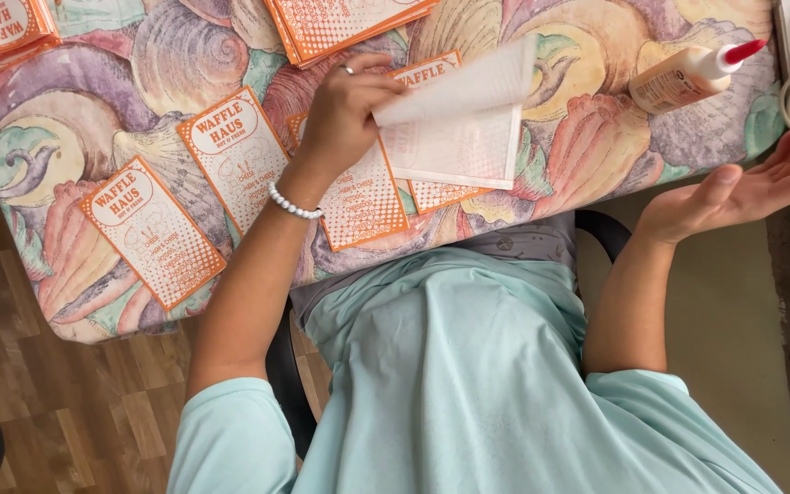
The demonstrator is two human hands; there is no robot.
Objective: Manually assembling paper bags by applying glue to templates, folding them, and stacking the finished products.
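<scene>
Shell-print tablecloth [587, 137] over the table, wood floor beyond. Left hand [345, 114] pinched a white paper bag [459, 128] at its folded edge, fingers closed on it, bag lifted just above the printed orange bags [153, 229] laid flat on the cloth. Right hand [742, 187] hung off the table edge, palm up, fingers loosely spread, empty. Glue bottle [688, 78] lay near it. Bag looked light, thin, floppy, easy to crease; best gripped at a folded edge or corner, not mid-sheet
</scene>
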